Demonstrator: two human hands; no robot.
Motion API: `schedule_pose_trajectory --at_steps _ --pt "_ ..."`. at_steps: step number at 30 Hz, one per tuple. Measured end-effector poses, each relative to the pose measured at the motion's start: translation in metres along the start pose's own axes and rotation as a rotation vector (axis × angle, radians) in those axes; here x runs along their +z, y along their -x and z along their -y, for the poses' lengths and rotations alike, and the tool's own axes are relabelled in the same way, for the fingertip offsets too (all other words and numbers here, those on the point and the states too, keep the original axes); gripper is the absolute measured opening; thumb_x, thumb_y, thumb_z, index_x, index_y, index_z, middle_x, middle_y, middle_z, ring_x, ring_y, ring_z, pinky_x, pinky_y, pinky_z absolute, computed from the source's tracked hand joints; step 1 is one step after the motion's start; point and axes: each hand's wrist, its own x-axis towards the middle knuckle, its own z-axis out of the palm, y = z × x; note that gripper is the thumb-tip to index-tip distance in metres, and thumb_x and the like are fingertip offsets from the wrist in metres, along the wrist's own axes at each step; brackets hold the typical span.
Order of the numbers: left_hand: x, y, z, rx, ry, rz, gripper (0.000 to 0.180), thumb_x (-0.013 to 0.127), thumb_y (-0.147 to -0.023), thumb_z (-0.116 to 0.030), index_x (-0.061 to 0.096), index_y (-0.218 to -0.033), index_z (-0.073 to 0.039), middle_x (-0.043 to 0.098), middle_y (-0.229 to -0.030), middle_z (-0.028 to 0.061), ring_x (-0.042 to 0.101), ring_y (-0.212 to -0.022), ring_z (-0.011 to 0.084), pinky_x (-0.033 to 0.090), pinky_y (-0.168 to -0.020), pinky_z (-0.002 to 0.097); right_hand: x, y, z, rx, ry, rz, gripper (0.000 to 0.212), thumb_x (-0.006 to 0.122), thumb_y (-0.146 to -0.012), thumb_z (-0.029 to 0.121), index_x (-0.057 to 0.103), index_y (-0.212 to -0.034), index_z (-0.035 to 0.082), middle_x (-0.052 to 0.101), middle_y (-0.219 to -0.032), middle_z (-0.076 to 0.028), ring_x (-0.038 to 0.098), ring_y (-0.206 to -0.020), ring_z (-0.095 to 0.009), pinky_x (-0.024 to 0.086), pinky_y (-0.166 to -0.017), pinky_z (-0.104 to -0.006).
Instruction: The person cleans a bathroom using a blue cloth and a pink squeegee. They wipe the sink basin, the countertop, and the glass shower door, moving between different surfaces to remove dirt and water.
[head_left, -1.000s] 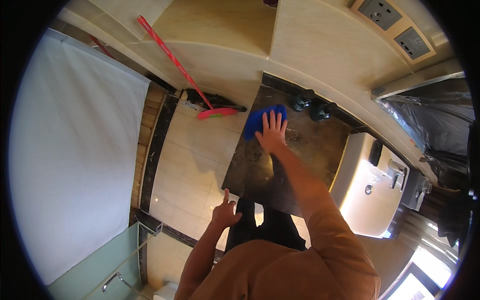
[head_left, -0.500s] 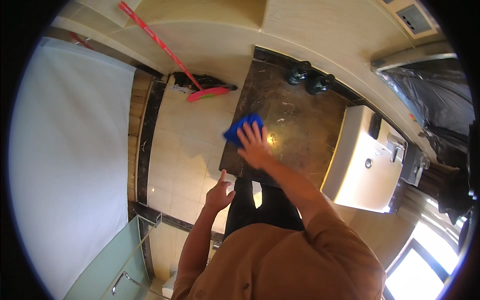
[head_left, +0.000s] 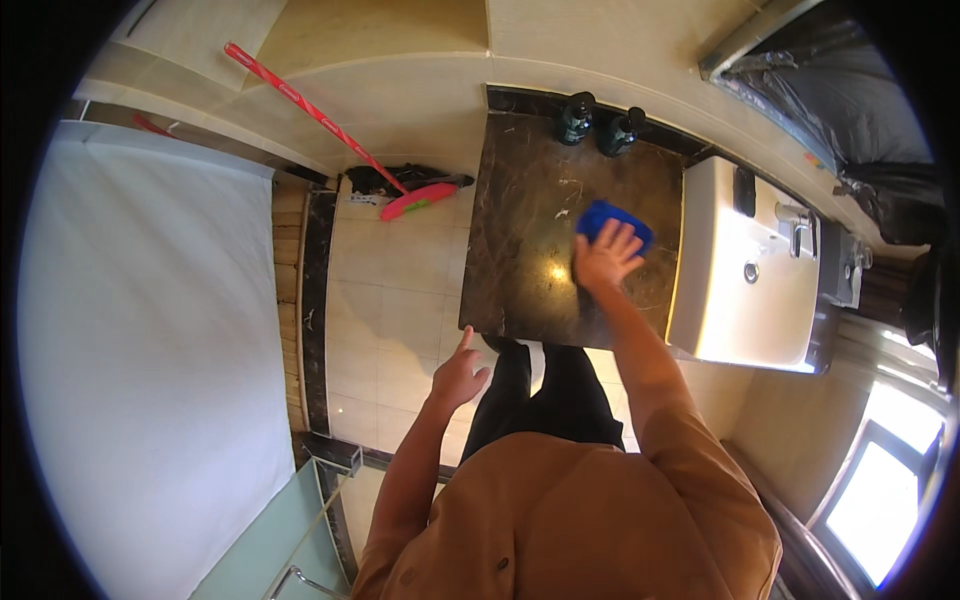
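Note:
A crumpled blue cloth (head_left: 606, 217) lies on the dark marble countertop (head_left: 520, 215), toward its right side and short of the white basin. My right hand (head_left: 608, 258) rests flat on it, fingers spread and pressing it down, the palm covering its near part. My left hand (head_left: 461, 376) is at the counter's near left corner. Its index finger points forward with the tip at the corner edge, the thumb stands apart, and nothing is held.
Two dark pump bottles (head_left: 576, 120) stand along the counter's back edge. The white basin (head_left: 705, 300) with a chrome tap (head_left: 797, 218) borders the counter on the right. A red-handled broom (head_left: 330, 125) leans at the back left, its pink head (head_left: 420, 200) on the tiled floor.
My right hand has slid the blue cloth from the counter's left edge across to the right. My left hand stays by the near left corner. The whole view has shifted slightly.

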Motion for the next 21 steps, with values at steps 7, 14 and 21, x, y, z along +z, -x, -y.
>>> schedule_pose_trajectory --at_steps 7,14,21 --pt "0.028 0.026 0.032 0.019 -0.021 -0.185 0.038 0.075 -0.087 -0.028 0.067 -0.113 -0.002 0.043 -0.156 0.0261 0.067 -0.114 0.0383 0.057 -0.089 0.0434 0.027 0.171 0.116 -0.806 -0.024 0.179 0.087 0.055 -0.096 0.056 0.026 -0.163 0.009 0.012 -0.171 -0.019 0.003 -0.156 -0.05 0.003 -0.118 -0.0746" --pt "0.095 0.115 0.099 -0.304 0.165 -0.254 0.039 0.072 -0.09 -0.034 0.072 -0.112 -0.001 0.064 -0.131 0.0274 0.059 -0.126 0.0403 0.047 -0.106 0.0464 0.027 0.198 0.002 -0.95 -0.037 0.142 0.081 0.056 -0.098 0.055 0.028 -0.162 0.014 0.016 -0.17 -0.018 0.009 -0.156 -0.046 0.007 -0.122 -0.0677" --pt "0.198 0.228 0.195 -0.461 0.359 0.21 0.034 0.062 -0.092 -0.04 0.078 -0.095 -0.01 0.074 -0.099 0.0194 0.071 -0.098 0.0356 0.055 -0.086 0.0464 -0.006 0.094 -0.162 -0.286 -0.032 -0.105 0.085 0.049 -0.101 0.056 0.019 -0.165 0.008 0.008 -0.171 -0.023 0.003 -0.157 -0.048 0.002 -0.123 -0.0643"
